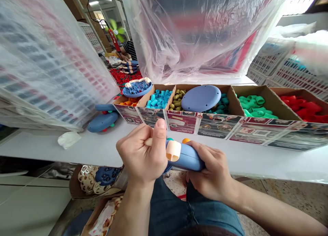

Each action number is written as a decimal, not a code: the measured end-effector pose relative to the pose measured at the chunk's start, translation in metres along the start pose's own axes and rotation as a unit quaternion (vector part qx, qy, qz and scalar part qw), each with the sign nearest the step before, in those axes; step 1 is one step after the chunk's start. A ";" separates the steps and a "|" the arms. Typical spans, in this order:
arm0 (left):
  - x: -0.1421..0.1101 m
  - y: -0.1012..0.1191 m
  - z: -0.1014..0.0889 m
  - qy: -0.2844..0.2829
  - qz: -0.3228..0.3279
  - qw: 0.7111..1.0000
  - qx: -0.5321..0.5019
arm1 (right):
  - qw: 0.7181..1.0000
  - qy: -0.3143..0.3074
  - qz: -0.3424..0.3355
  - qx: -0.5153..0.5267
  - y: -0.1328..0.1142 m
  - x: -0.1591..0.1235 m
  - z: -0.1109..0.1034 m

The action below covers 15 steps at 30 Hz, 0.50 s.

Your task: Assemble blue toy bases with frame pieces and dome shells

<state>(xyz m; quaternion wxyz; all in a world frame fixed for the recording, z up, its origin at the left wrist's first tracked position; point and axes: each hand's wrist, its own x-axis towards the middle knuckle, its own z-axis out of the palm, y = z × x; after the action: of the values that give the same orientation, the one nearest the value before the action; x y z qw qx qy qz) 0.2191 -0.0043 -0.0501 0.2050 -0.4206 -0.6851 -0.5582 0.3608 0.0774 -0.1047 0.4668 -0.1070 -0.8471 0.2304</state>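
Blue and rounded, a casing [191,157] is held edge-on above the near edge of the tabletop [256,161], its long axis running left to right, right end dipping slightly; a cream collar [173,151] on its edge opens toward the wearer. The left hand [143,154] is curled tightly around one end, thumb up, while the right hand [212,171] clasps the other between thumb and fingers. Below, at left, a carton [74,188] holds cream and blue parts. Beyond the casing, a row of cardboard bins [181,123] contains, from left, orange, light-blue, olive, teal, green and red pieces. One oval shell [201,98] lies across the olive and teal compartments; a second shell [137,92], heaped with small blue bits, rests over the orange one. Plastic-wrapped stacks [205,31] rise behind the bins. Farther back, a striped sleeve [130,51] shows a person near a green-bladed fan [119,31].
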 end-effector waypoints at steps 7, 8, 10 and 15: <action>-0.014 -0.009 0.007 0.203 -0.151 0.924 -0.287 | 0.998 0.024 0.029 0.048 0.006 0.029 -0.026; -0.017 -0.012 0.011 0.222 -0.210 0.889 -0.341 | 0.998 0.030 0.032 0.056 0.007 0.031 -0.027; -0.023 -0.015 0.019 0.225 -0.298 0.833 -0.409 | 0.997 0.041 0.015 0.068 0.006 0.033 -0.024; -0.011 -0.016 0.019 0.237 -0.340 0.814 -0.406 | 0.989 0.123 -0.084 0.021 -0.014 0.026 -0.010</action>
<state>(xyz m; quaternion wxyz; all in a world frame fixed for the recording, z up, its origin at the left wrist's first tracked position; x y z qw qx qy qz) 0.2162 0.0091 -0.0734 -0.0316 -0.0603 -0.4254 -0.9024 0.3557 0.0786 -0.0743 0.5876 -0.0534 -0.7839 0.1931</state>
